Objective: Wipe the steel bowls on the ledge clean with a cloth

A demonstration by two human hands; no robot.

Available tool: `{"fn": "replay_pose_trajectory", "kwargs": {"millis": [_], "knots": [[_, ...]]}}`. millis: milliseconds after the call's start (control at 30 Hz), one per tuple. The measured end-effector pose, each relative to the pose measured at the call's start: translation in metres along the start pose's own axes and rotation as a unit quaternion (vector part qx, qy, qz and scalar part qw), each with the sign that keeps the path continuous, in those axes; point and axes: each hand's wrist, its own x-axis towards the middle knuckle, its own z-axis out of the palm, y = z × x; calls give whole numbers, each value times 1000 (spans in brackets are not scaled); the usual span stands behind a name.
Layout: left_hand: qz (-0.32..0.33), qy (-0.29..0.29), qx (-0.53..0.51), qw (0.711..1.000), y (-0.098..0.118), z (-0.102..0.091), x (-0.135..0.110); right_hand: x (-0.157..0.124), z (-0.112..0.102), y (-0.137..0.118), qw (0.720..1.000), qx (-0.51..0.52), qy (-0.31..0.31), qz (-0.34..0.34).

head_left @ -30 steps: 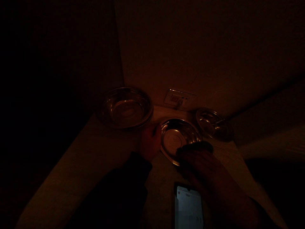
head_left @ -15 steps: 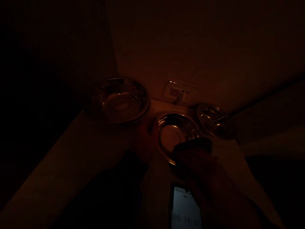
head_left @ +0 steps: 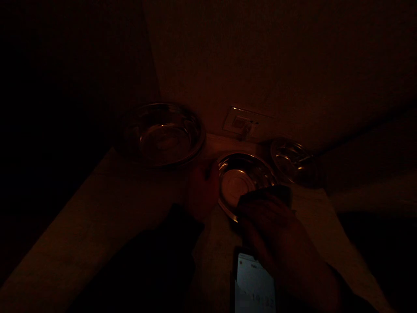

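The scene is very dark. A steel bowl (head_left: pixel 243 180) sits in the middle of a pale counter (head_left: pixel 107 217). My left hand (head_left: pixel 202 191) rests closed against the bowl's left rim, gripping it. My right hand (head_left: pixel 265 219) is over the bowl's near right edge with a dark flat thing (head_left: pixel 270 193), perhaps a cloth or pad, under its fingers. What that thing is stays unclear.
A larger steel bowl (head_left: pixel 161 134) stands at the back left, a smaller steel dish (head_left: pixel 293 163) at the back right. A wall socket (head_left: pixel 243 124) is on the wall behind. A lit phone (head_left: pixel 256 284) lies at the near edge.
The picture has grown darker. My right hand has shifted slightly up and left over the bowl; the left hand stays on the rim.
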Motion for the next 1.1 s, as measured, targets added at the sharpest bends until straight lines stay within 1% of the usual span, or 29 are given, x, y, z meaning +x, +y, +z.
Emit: {"fn": "replay_pose_trajectory", "kwargs": {"millis": [67, 200, 267, 367, 433, 500, 600, 667, 800, 867, 1000, 1100], "knots": [[5, -1, 2, 1000, 0, 0, 0, 1, -1, -1, 1000, 11, -13, 5], [3, -10, 9, 1000, 1, -1, -1, -4, -9, 6, 999, 6, -23, -29], [2, -10, 7, 1000, 1, 0, -1, -4, -12, 7, 999, 5, -26, -32], [-3, 0, 11, 1000, 1, 1, -2, 0, -8, 2, 999, 19, -37, -10], [-6, 1, 9, 1000, 0, 2, -1, 2, -2, -1, 999, 19, -25, -8], [-8, -3, -2, 1000, -2, 3, 0, 0, 0, 1, 1000, 0, -12, -22], [1, -21, -17, 1000, -3, 3, 1, -12, -1, 12, 997, -41, -24, -59], [4, -33, -27, 999, -4, 3, 1, -19, -3, 20, 994, -61, -17, -85], [-5, -44, -38, 998, -5, 2, -2, -23, -4, 29, 991, -56, 12, -121], [-3, -52, -33, 998, -6, 1, -3, -22, -4, 29, 992, -45, 9, -118], [3, -58, -10, 998, -7, 1, -4, -24, -9, 29, 996, -16, 4, -84], [3, -50, -11, 999, -6, 3, -7, -24, -11, 24, 998, 1, -2, -63]]}}
